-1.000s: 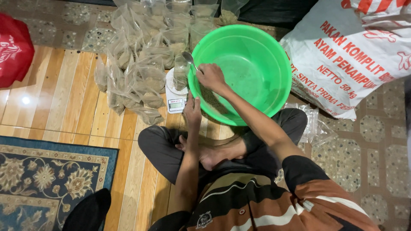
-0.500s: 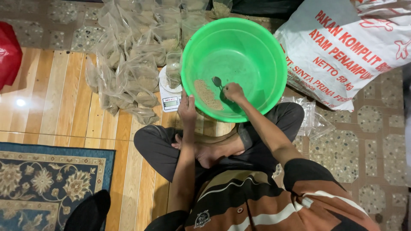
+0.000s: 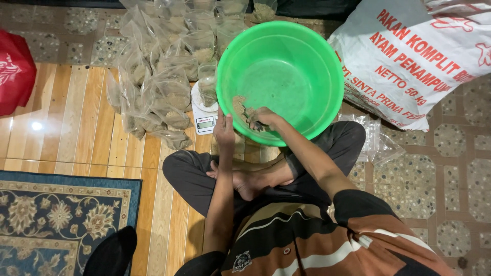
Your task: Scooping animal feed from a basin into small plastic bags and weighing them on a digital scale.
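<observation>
Here, sitting cross-legged on the floor with a green basin (image 3: 302,56) tipped toward the lap, near rim resting just above the crossed legs. Left hand (image 3: 224,130) gripping the near-left rim of the basin, fingers curled over the edge, steadying the tilt. Right hand (image 3: 263,118) reaching inside over the near wall, closed around a small dark scoop (image 3: 257,124), only partly showing under the fingers, so hard to tell its shape or which way its long axis is running; seemingly lying across the basin wall and pointing leftward toward a small patch of brown feed (image 3: 239,105) clinging to the inner wall just left of the scoop. Right hand clearly nearer the feed, almost touching it; left hand sitting just below and outside on the rim. Standing just beyond the left rim, a clear bag (image 3: 207,84) partly filled and upright on a small white scale (image 3: 204,115), lying up and to the left from both hands, close beside the left hand. Spreading further left, a heap of filled clear bags (image 3: 158,76) on the wooden floor (image 3: 76,133). Lying to the right of the basin, a large white sack (image 3: 419,56), and, near the right knee, a few empty clear bags (image 3: 376,143).
</observation>
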